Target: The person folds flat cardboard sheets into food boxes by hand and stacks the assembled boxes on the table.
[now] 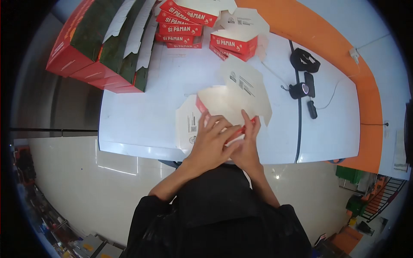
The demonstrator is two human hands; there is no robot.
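Observation:
A part-folded cardboard food box [215,96] lies at the table's front edge, its pale inside facing up and red showing on its side walls. Its printed lid flap [247,84] stretches away toward the back right. My left hand [213,139] grips the box's near side with bent fingers. My right hand [246,148] pinches the near right corner, one finger reaching over the wall. The hands almost touch and hide most of the front wall. Under the box's left side, a flat printed carton [185,124] sticks out.
Folded red boxes [178,29] stand stacked at the back, with more open-lidded boxes [234,43] beside them. Large red and green cartons [94,71] occupy the left corner. A small round speaker [297,90], a phone [309,84] and a black pouch [304,60] sit at right.

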